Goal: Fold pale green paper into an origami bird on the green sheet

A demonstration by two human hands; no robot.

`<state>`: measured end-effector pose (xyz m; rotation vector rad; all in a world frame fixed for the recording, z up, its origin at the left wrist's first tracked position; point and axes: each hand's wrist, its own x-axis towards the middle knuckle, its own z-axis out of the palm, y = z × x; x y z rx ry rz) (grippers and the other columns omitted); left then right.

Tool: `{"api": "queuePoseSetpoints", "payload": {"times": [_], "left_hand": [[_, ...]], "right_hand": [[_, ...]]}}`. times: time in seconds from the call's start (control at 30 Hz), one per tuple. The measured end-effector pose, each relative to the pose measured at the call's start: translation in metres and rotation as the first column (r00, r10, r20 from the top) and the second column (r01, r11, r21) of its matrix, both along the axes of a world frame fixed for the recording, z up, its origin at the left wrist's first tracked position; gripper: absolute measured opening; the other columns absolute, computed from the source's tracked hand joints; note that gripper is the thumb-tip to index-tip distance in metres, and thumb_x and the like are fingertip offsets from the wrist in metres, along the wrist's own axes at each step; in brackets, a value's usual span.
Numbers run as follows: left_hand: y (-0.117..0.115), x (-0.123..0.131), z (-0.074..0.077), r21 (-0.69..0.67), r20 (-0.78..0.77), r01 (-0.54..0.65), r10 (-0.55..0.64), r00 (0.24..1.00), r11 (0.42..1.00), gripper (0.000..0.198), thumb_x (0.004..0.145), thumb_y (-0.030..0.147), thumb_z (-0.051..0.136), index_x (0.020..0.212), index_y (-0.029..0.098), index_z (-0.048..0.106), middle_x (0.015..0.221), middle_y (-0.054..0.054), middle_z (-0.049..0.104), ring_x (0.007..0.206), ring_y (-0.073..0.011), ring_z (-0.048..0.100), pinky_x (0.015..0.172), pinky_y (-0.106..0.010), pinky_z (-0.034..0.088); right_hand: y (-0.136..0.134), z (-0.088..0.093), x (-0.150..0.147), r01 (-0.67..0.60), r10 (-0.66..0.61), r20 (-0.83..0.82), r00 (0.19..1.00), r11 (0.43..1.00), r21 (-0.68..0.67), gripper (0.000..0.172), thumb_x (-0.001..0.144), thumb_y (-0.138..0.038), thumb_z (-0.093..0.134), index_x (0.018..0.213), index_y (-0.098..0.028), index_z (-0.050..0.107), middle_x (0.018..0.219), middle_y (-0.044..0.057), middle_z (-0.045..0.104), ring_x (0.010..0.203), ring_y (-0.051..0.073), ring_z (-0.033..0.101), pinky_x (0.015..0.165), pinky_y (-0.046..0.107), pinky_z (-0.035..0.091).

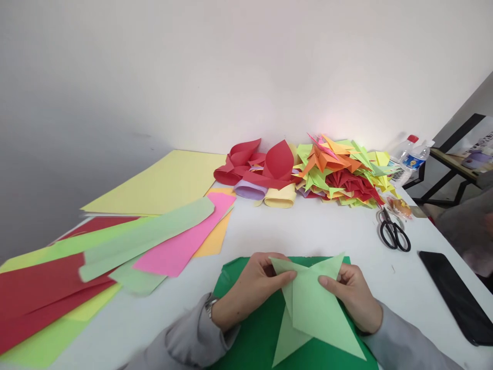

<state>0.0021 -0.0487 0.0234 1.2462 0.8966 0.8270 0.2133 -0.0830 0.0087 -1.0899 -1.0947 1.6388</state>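
Observation:
A pale green sheet of folded paper (pixel 318 303) with several pointed corners is held up between my two hands. My left hand (pixel 256 285) pinches its upper left edge, the thumb flat on the front and the fingers behind. On the upper right side, my right hand (pixel 352 295) grips the paper the same way, thumb in front. Two long points of the paper hang downward, one to the lower left and one to the lower right. Beneath it lies a dark green sheet (pixel 250 344) on the white table.
Loose coloured paper pieces (pixel 181 241) spread over the left side, near a large yellow sheet (pixel 162 185). Red paper cones (pixel 277 164) and a pile of folded paper stars (pixel 339 169) stand along the wall. Scissors (pixel 393 234), a black phone (pixel 454 298) and plastic bottles (pixel 414 159) are at right.

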Motion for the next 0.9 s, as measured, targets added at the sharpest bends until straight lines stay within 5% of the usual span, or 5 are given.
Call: {"api": "queuePoseSetpoints", "payload": {"times": [0.6, 0.77, 0.9], "left_hand": [[0.001, -0.003, 0.003, -0.015, 0.007, 0.148, -0.148, 0.989, 0.989, 0.027, 0.076, 0.04, 0.072, 0.089, 0.017, 0.078, 0.078, -0.004, 0.066, 0.058, -0.0149, 0.063, 0.054, -0.027, 0.057], [-0.002, -0.002, 0.005, 0.128, -0.08, 0.188, -0.178, 0.981, 0.974, 0.027, 0.082, 0.041, 0.066, 0.095, 0.02, 0.077, 0.08, -0.005, 0.067, 0.062, -0.0148, 0.061, 0.055, -0.024, 0.054], [-0.005, -0.001, 0.003, 0.338, -0.177, 0.252, -0.201, 0.963, 0.907, 0.024, 0.085, 0.036, 0.063, 0.101, 0.023, 0.076, 0.082, -0.007, 0.071, 0.073, -0.0175, 0.062, 0.066, -0.026, 0.051]], "right_hand": [[0.008, 0.009, 0.008, -0.017, 0.013, -0.041, 0.999, 0.993, -0.12, 0.035, 0.064, -0.044, 0.083, 0.077, -0.013, 0.074, 0.062, 0.004, 0.07, 0.056, 0.016, 0.065, 0.054, 0.026, 0.051], [0.011, 0.006, 0.011, -0.025, 0.025, -0.007, 1.0, 0.994, -0.109, 0.034, 0.062, -0.044, 0.083, 0.071, -0.013, 0.072, 0.061, 0.004, 0.07, 0.053, 0.015, 0.063, 0.052, 0.026, 0.049], [0.013, 0.006, 0.014, -0.117, 0.116, -0.017, 0.993, 0.986, -0.121, 0.034, 0.065, -0.042, 0.082, 0.079, -0.012, 0.074, 0.064, 0.004, 0.071, 0.056, 0.014, 0.065, 0.054, 0.023, 0.049]]}}
